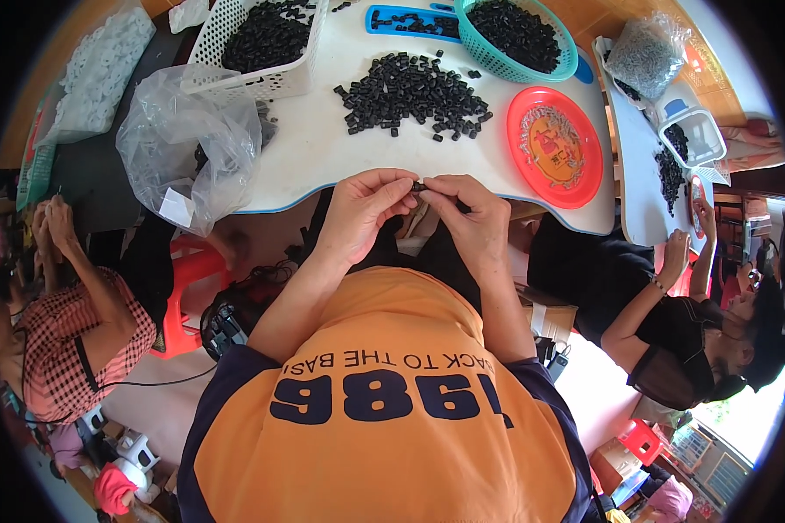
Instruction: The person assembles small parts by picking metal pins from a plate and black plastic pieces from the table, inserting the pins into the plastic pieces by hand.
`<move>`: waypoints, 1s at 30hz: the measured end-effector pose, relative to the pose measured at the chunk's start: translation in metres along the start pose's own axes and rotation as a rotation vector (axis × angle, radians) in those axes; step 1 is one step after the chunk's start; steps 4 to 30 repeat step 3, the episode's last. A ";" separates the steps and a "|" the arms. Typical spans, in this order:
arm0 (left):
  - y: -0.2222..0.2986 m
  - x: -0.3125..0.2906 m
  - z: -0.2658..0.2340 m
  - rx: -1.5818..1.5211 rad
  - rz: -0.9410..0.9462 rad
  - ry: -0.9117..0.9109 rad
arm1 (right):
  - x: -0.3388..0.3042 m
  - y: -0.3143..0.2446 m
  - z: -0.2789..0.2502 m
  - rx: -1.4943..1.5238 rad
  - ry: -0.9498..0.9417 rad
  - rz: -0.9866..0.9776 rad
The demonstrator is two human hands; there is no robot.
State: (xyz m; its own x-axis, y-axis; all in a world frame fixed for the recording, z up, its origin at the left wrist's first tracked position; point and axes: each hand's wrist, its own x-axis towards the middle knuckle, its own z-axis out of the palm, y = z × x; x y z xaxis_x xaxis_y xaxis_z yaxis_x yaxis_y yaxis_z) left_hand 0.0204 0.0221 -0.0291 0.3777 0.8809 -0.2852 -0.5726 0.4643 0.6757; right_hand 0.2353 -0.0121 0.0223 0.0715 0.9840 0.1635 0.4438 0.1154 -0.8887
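Note:
Just off the near edge of the white table (305,157), my two hands meet over my lap. Between thumb and fingertips, my left hand (366,205) pinches one end of a small black cylindrical piece (418,186). The other end is gripped by my right hand (471,213), also in a pinch. Beyond my hands, a loose pile of similar black pieces (410,96) is spread on the tabletop. A red round plate (516,152) right of the pile carries many small, thin silvery parts.
A white perforated basket (208,48) and a teal basket (569,52) hold more black pieces; a blue tray (379,29) lies between them. A clear plastic bag (148,131) hangs over the table's left edge. Co-workers sit left (70,322) and right (672,340). A red stool (187,283) stands at left.

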 end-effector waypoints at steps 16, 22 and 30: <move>0.000 -0.001 -0.001 0.014 -0.022 -0.011 | -0.001 0.001 0.002 -0.004 0.018 -0.012; 0.000 -0.001 -0.001 0.014 -0.022 -0.011 | -0.001 0.001 0.002 -0.004 0.018 -0.012; 0.000 -0.001 -0.001 0.014 -0.022 -0.011 | -0.001 0.001 0.002 -0.004 0.018 -0.012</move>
